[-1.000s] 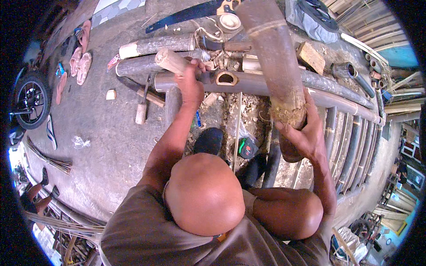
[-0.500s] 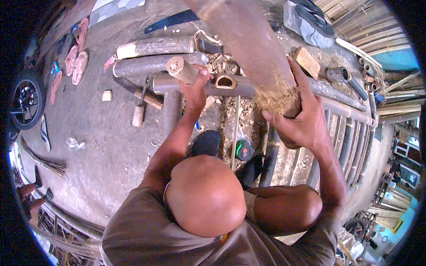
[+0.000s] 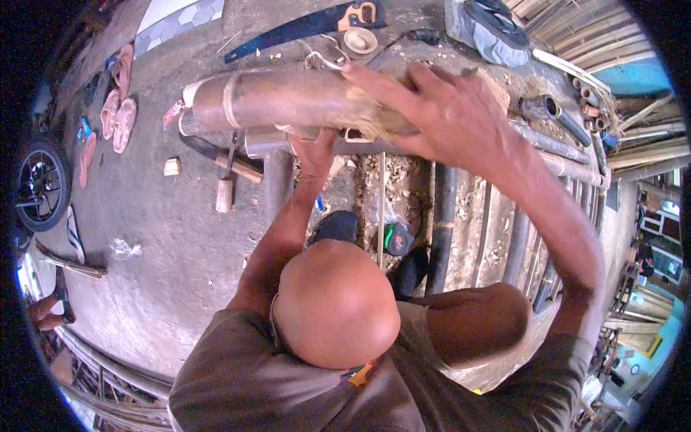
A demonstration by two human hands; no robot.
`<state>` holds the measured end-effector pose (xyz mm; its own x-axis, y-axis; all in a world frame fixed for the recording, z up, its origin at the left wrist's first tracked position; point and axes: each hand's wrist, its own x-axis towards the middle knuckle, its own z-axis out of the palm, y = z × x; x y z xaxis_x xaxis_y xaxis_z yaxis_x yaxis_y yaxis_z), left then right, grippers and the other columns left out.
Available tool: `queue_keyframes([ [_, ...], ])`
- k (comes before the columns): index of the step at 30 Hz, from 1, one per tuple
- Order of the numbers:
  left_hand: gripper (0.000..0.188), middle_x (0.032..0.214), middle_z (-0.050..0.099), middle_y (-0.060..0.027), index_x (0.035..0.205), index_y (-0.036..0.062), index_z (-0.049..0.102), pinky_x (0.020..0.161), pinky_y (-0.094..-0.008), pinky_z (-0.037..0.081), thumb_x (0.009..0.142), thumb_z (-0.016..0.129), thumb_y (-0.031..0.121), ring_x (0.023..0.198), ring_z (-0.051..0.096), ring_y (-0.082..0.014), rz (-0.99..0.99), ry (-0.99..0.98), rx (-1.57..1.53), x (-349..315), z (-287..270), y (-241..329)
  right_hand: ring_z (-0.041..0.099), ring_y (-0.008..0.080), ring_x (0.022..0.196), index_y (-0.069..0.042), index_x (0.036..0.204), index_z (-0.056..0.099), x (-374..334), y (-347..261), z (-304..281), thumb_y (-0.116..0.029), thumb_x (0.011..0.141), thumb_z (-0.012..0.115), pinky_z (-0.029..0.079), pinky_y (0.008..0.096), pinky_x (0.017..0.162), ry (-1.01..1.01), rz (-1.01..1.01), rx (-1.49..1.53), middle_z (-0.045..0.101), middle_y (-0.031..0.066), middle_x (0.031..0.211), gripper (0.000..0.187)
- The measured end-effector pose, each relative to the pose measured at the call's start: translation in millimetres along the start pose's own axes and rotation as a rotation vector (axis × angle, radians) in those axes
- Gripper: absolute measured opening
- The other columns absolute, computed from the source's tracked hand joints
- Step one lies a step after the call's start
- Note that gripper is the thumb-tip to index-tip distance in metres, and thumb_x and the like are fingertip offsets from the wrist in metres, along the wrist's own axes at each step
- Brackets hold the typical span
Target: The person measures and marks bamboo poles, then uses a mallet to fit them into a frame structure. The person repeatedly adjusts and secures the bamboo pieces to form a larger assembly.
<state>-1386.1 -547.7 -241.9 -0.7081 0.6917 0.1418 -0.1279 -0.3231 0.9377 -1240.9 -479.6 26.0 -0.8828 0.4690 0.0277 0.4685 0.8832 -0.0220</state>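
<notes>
My right hand (image 3: 453,115) grips the fibrous, frayed end of a thick bamboo pole (image 3: 288,97), which lies level across the view and is blurred by motion. My left hand (image 3: 314,150) is just beneath it, closed on a short bamboo piece (image 3: 299,131). The pole hides most of that piece and the left fingertips. Behind the hands, a bamboo crossbar (image 3: 266,142) with a cut hole (image 3: 356,135) is partly covered. A wooden-handled chisel (image 3: 224,194) lies left of my left forearm, beside a curved blade with a wooden handle (image 3: 241,169).
A hand saw (image 3: 302,30) and a small round dish (image 3: 360,41) lie at the far side. A tape measure (image 3: 397,239) rests among wood chips near my feet. A bamboo frame (image 3: 517,241) extends right. Sandals (image 3: 119,122) and a motorcycle wheel (image 3: 42,186) are left.
The thick bamboo pole has swung from upright to level, its free end now pointing left over my left hand. My right hand has turned palm-down. The saw and dish have come into fuller view.
</notes>
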Motion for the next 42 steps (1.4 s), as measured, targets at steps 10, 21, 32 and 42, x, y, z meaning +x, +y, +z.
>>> queue_keyframes([
  [10,0.029,0.102,0.069,-0.0102,0.109,-0.0013,0.060,0.081,-0.0357,0.056,0.083,0.073,-0.002,0.091,0.067,-0.0206,-0.083,0.072,-0.010,-6,3,-43,0.071,0.0352,0.075,-0.033,0.146,0.050,27,-3,-6,-0.039,0.076,0.078,0.057,0.0472,0.062,-0.025,-0.182,-0.173,0.068,0.0133,0.084,0.075],
  [21,0.048,0.134,0.056,-0.0230,0.130,-0.0075,0.053,0.109,-0.0448,0.039,0.088,0.071,0.009,0.127,0.052,-0.0335,-0.040,-0.009,0.413,12,-23,-73,0.071,0.0357,0.072,-0.030,0.147,0.049,47,-6,-4,-0.040,0.075,0.075,0.058,0.0479,0.060,0.079,-0.238,-0.034,0.070,0.0152,0.081,0.077],
  [32,0.049,0.128,0.061,-0.0128,0.129,-0.0040,0.054,0.102,-0.0386,0.047,0.084,0.073,0.003,0.115,0.059,-0.0248,0.001,0.042,0.216,7,-34,-73,0.070,0.0347,0.066,-0.033,0.147,0.050,49,-19,-2,-0.041,0.082,0.074,0.055,0.0446,0.056,0.082,-0.152,0.039,0.068,0.0138,0.076,0.070],
  [42,0.044,0.110,0.066,-0.0066,0.115,0.0075,0.064,0.074,-0.0377,0.057,0.077,0.083,0.017,0.090,0.068,-0.0207,0.304,-0.577,0.066,-32,90,28,0.070,0.0389,0.103,-0.014,0.149,0.046,-29,22,-12,-0.035,0.073,0.083,0.057,0.0467,0.088,0.360,0.363,0.333,0.069,0.0256,0.117,0.086],
])
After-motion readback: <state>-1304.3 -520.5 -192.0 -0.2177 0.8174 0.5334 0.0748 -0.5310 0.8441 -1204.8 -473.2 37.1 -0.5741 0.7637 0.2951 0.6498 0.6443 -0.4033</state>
